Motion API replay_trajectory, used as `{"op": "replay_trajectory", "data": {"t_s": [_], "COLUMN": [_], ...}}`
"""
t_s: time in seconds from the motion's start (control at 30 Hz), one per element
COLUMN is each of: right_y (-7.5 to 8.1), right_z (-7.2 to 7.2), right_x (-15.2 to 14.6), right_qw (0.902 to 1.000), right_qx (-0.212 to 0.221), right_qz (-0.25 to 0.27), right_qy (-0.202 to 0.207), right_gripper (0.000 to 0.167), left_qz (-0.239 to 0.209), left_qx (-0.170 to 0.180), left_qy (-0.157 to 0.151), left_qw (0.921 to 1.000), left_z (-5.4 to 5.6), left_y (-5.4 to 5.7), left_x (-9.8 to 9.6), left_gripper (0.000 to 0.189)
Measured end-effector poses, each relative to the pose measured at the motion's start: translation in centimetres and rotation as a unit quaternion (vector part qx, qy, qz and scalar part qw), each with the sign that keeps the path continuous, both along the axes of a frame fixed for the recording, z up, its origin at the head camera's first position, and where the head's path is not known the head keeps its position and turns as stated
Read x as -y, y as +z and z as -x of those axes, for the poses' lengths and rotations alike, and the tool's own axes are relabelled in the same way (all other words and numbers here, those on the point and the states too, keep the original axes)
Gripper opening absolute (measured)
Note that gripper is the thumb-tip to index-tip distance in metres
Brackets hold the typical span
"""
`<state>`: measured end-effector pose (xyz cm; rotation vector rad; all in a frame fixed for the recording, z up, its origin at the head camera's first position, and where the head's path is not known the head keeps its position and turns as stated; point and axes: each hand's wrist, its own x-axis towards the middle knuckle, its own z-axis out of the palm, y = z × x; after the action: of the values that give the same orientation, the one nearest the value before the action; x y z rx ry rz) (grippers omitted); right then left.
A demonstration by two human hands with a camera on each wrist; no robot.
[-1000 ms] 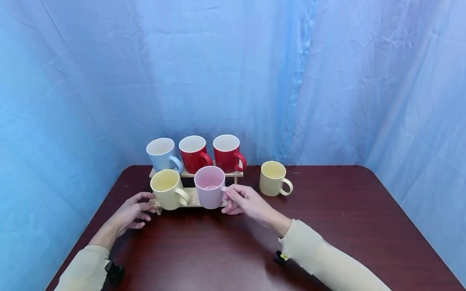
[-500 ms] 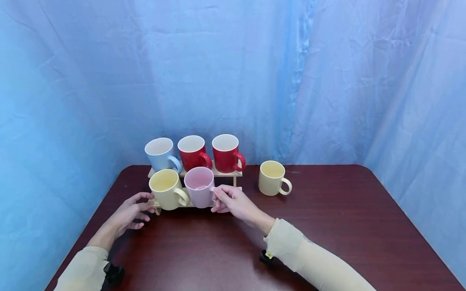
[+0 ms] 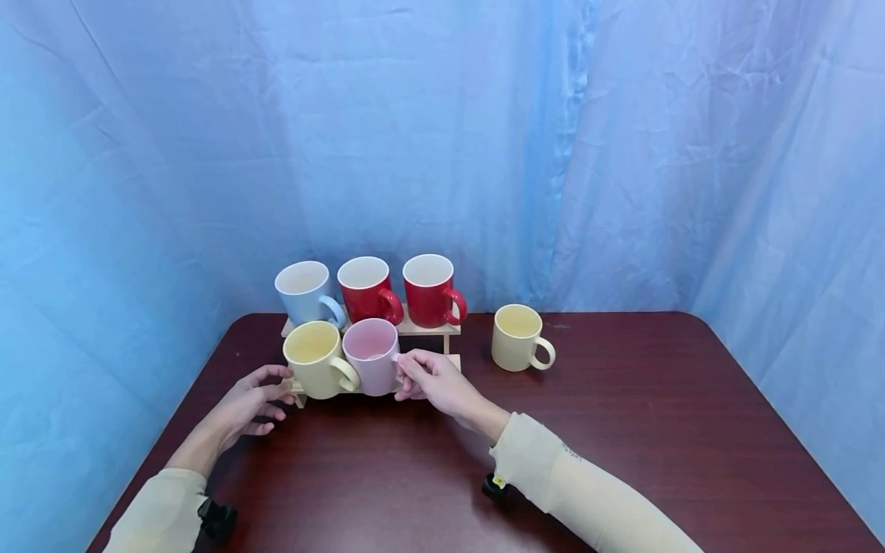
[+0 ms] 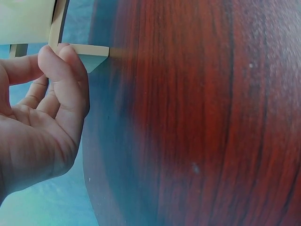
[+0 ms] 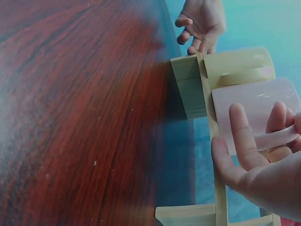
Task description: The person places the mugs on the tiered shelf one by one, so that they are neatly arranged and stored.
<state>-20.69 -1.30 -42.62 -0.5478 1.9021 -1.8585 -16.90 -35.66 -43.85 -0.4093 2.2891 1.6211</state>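
Note:
My right hand [image 3: 439, 388] pinches the handle of a pink mug [image 3: 369, 357]. The mug is upright at the lower tier of a two-tier wooden rack [image 3: 452, 361], close beside a yellow mug [image 3: 311, 365]. In the right wrist view the handle lies between curled fingers, other fingers extend beside the pink mug [image 5: 249, 106]. My left hand [image 3: 249, 403] has its fingers spread, fingertips at the rack's left end. The left wrist view has these fingertips by the rack's corner [image 4: 94, 49]; their exact contact is partly hidden.
On the upper tier stand a light blue mug [image 3: 302, 296] and two red mugs, one in the middle [image 3: 362, 296] and another at the right [image 3: 426, 296]. A second yellow mug [image 3: 515, 342] stands on the dark wood table [image 3: 622, 430]. Blue curtains [image 3: 442, 130] surround the table.
My right hand has moved left with the pink mug, from the lower tier's middle to close beside the yellow mug. The left hand stays at the rack's end.

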Motion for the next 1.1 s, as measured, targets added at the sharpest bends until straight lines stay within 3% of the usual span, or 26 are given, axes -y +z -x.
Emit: {"op": "replay_trajectory", "data": {"t_s": [0.4,0.87,1.1], "right_y": [0.5,0.2,-0.2], "right_z": [0.2,0.4,0.3], "right_x": [1.1,-0.3,-0.4], "right_qw": [0.9998,0.9994,0.9995], "right_qx": [-0.006,0.016,0.022], "right_qz": [-0.019,-0.026,-0.012], "right_qy": [0.008,0.018,0.021], "right_gripper": [0.030,0.032,0.033], "left_qz": [0.008,-0.009,-0.001], "left_qx": [-0.011,-0.012,-0.012], "left_qy": [0.007,0.011,0.007], "left_qw": [0.9999,0.9998,0.9999], "left_z": [-0.9,-0.5,-0.2], "left_y": [0.8,-0.6,0.2], "left_x": [0.9,-0.4,-0.4], "left_gripper": [0.045,0.043,0.042]}}
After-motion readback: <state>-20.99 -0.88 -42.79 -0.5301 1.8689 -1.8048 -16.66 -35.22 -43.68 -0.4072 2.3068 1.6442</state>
